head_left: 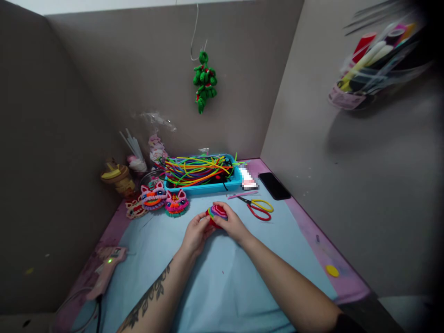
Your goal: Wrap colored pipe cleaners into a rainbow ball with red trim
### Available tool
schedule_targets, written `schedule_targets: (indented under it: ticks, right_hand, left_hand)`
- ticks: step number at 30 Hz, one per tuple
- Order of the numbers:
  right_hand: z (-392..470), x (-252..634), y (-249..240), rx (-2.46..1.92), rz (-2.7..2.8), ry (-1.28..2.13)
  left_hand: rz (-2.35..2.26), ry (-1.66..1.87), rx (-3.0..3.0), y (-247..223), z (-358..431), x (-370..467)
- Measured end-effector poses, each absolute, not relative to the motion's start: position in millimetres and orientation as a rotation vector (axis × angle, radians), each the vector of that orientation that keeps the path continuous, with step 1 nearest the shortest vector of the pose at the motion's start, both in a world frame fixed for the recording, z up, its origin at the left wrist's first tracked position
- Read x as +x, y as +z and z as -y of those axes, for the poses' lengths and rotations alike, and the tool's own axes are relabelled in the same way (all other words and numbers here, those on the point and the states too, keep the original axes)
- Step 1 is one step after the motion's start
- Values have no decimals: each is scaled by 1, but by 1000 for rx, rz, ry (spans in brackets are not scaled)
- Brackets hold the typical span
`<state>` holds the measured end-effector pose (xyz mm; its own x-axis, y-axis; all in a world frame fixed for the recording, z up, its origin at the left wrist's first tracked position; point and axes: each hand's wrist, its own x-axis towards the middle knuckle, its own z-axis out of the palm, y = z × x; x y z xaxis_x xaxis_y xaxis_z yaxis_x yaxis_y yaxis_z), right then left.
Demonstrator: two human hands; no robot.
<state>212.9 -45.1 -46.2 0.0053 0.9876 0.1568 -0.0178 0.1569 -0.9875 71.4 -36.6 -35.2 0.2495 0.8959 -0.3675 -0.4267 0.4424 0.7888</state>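
Note:
Between my two hands, just above the middle of the blue cloth (222, 277), is a small rounded craft piece (218, 212) in red with rainbow-coloured bands. My left hand (197, 233) grips its left side with thumb and fingers. On the right, my right hand (233, 223) curls over the piece, fingers at its top and thumb at the front. Its underside is hidden by my fingers. Scissors (258, 208) with one yellow and one red handle lie open to the right of my right hand. A pink animal-face craft piece (176, 202) sits beyond my left hand.
A blue tray (194, 188) of colourful fuzzy stems stands at the back, a black phone (275, 186) right of it. Left are more animal-face pieces (153, 196) and a pink glue gun (107, 270) with a lit green light. Grey partitions (236, 46) enclose the table.

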Motion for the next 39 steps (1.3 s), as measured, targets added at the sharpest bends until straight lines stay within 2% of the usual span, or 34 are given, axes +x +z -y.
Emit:
schedule_targets:
  ticks: [10, 18, 30, 39]
  right_hand:
    - [43, 207, -49, -1214, 1147, 1071]
    - [44, 204, -56, -1229, 1218, 947]
    - [48, 199, -53, -1241, 1274, 778]
    - [55, 210, -40, -1157, 1678, 284]
  left_hand:
    - [-884, 1069, 667, -36, 39, 72]
    - [-921, 1225, 856, -41, 42, 76]
    - [-923, 1255, 960, -40, 42, 76]
    - [-976, 1265, 1121, -38, 45, 76]
